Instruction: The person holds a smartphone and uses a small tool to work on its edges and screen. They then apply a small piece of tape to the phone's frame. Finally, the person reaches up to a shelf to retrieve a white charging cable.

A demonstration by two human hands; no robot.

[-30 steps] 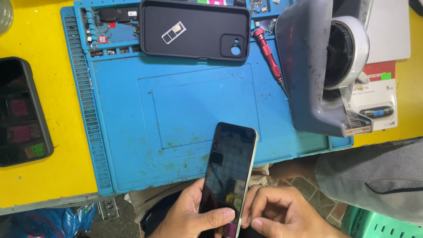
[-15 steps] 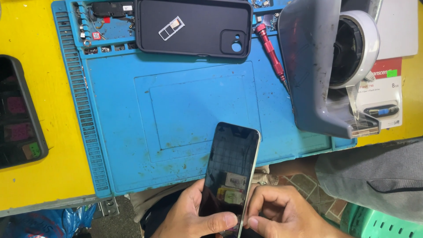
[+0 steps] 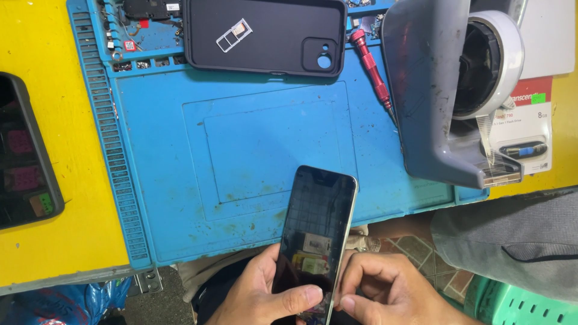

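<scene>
A dark-screened smartphone [image 3: 316, 232] with a pale metal edge is held upright over the near edge of a blue work mat [image 3: 253, 150]. My left hand [image 3: 262, 295] grips its lower part, thumb laid across the glass. My right hand [image 3: 388, 289] pinches the phone's lower right edge with curled fingers. At the mat's far side lies a black phone case [image 3: 277, 48] with a small metal card tray [image 3: 233, 34] on top. A red screwdriver [image 3: 373, 75] lies to its right.
The mat sits on a yellow table [image 3: 48, 72]. Another dark phone [image 3: 24, 156] lies at the left. A grey tape dispenser [image 3: 448, 96] stands at the right over a packaged flash drive [image 3: 530, 129]. Small parts [image 3: 135, 27] fill the mat's far-left trays. A green stool [image 3: 518, 304] is below.
The phone and both hands stay in place in the view, shifting only slightly with the camera. My right fingers have closed in on the phone's lower edge.
</scene>
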